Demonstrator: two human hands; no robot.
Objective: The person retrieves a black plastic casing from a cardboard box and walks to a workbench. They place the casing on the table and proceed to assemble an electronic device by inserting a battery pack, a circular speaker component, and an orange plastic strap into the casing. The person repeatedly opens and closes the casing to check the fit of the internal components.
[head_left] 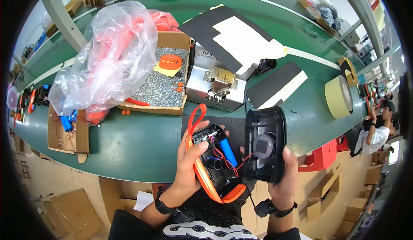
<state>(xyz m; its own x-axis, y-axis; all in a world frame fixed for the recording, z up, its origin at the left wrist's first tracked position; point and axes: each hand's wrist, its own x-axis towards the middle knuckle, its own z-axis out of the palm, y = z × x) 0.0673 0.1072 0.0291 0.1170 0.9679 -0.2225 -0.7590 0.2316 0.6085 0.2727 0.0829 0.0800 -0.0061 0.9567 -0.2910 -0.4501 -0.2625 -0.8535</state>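
My left hand [186, 167] is closed around an orange and black device housing [205, 180], its open inside turned up. The thumb presses near a small circuit board [205, 136] at its upper end. Inside lie a blue cylindrical battery [228, 152] and thin red and blue wires. An orange strap [197, 118] loops up from the housing. My right hand [287, 176] grips the black back cover [253, 172] by its right edge, inner side up. A round grey part [263, 146] sits in the cover. Red wires [245, 158] link the two halves.
Beyond my hands stand a cardboard box of screws [165, 83], a clear plastic bag [114, 55] with orange parts, and a metal screw feeder [215, 89]. Left is a small carton [66, 136] with blue batteries; right are a tape roll [337, 97] and a red stool [320, 157]. Another person [376, 132] sits far right.
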